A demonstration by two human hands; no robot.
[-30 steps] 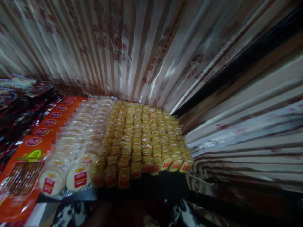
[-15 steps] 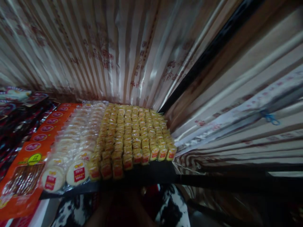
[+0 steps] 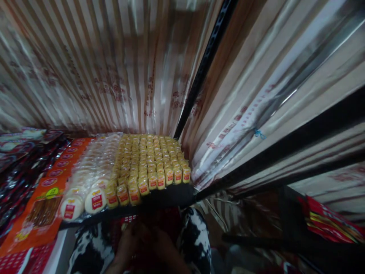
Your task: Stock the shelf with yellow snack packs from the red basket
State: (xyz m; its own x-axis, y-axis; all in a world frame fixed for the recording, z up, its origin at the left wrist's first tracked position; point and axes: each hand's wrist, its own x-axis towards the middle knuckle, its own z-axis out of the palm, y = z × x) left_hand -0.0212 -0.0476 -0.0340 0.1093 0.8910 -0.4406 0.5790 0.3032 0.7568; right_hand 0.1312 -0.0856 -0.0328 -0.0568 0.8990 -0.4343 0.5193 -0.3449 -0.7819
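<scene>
My left hand [image 3: 134, 234] and my right hand [image 3: 160, 239] are close together in deep shadow, low between my knees and below the shelf's front edge. Their fingers are too dark to make out, so I cannot see whether either one holds anything. Around them is a red basket [image 3: 129, 219] with a holed wall, mostly lost in the dark. Above, on the black shelf [image 3: 171, 196], stand tight rows of small yellow-wrapped packs [image 3: 151, 161] with red labels. Left of these lie two rows of round white cakes [image 3: 95, 199] in clear wrappers.
Orange snack packets [image 3: 42, 207] overlap at the left, beside dark red and black packets [image 3: 19, 175]. A striped plastic curtain [image 3: 114, 76] hangs behind. Black metal bars [image 3: 273, 142] cross on the right, near red packets [image 3: 330, 220]. Black-and-white patterned trousers [image 3: 91, 247] cover my legs.
The view has turned right, bringing the red packets into sight. My forearms and hands show more plainly now at the bottom. The goods on the shelf keep their arrangement.
</scene>
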